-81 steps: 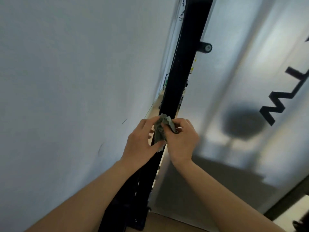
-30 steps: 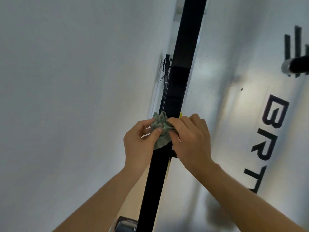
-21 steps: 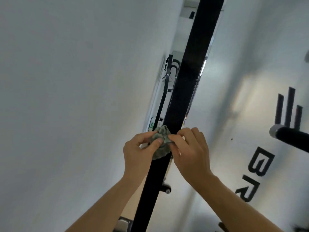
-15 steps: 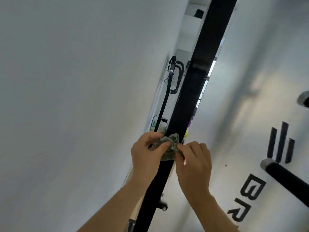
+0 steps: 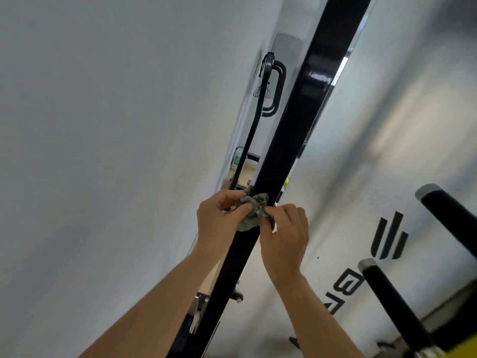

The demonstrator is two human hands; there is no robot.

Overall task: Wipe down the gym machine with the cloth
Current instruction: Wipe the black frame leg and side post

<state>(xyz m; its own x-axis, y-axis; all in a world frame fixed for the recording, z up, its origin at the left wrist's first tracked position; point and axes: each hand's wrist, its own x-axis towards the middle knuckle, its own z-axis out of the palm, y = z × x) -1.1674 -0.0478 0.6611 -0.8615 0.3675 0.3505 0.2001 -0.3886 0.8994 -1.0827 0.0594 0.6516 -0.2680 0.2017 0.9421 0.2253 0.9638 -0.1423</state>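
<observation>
The cloth [image 5: 251, 211] is a small grey-green wad pressed to the front face of the gym machine's black post [image 5: 291, 140], about halfway along the stretch of post in view. Both hands hold it there. The left hand [image 5: 219, 220] comes in from the left of the post with its thumb laid over the wad, and the right hand [image 5: 284, 236] comes in from the right and pinches the wad's edge with its fingertips. Each grip is narrow and closed on fabric, not on the post.

The likeliest failure is uneven coverage. Bunched this tightly, the cloth looks narrower than the post's face, so a stroke along it would probably leave unwiped strips at the edges and sides. A fingertip pinch is also a weak hold, and if the fabric drags on the glossy paint it could pull free and drop. Just left of the post runs a thin black bar [image 5: 247, 143], ending in a looped handle [image 5: 277, 89] further up, and the left knuckles could catch on it. The two padded handles [image 5: 395, 306] lie well to the right of the post and seem out of the way.

The post's long axis runs from the bottom centre of the view up to the top right. I judge it a true upright, with the slant coming from the tilted head. The cloth has no clear axis, only a short tail trailing down along the post.
</observation>
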